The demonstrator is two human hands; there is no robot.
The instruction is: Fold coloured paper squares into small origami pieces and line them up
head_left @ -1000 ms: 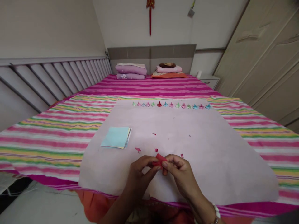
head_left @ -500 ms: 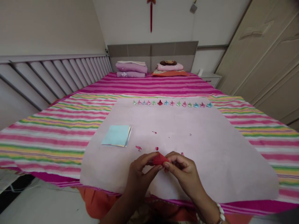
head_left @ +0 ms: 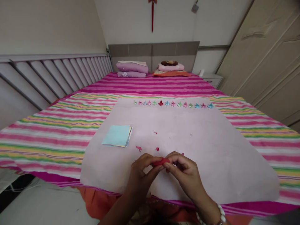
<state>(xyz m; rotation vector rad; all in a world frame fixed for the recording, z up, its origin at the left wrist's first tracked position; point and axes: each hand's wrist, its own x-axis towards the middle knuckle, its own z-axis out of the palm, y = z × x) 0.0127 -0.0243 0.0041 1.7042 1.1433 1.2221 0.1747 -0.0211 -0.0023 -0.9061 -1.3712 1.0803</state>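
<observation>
Between my two hands is a small folded piece of red paper (head_left: 160, 162), held just above the near part of the pale sheet (head_left: 211, 165). My left hand (head_left: 142, 172) pinches its left end between thumb and fingers. At its right end, my right hand (head_left: 184, 170) grips it the same way, the thumb pressed on the near side. Part of the paper is hidden by my fingertips. Beyond my hands, small red pictures (head_left: 139, 148) show on the sheet. A row of several small folded paper boats (head_left: 160, 103) in different colours lines its far edge.
A stack of square paper (head_left: 117, 135), light blue on top, lies left of my hands. Striped bedding (head_left: 47, 134) surrounds the sheet. A railing (head_left: 58, 75) runs along the left, with folded purple bedding (head_left: 132, 68) by the headboard (head_left: 173, 51).
The red paper's raised peak has gone down, and it now looks flatter and narrower between my fingers. Both hands stay nearly in place, still pinching it.
</observation>
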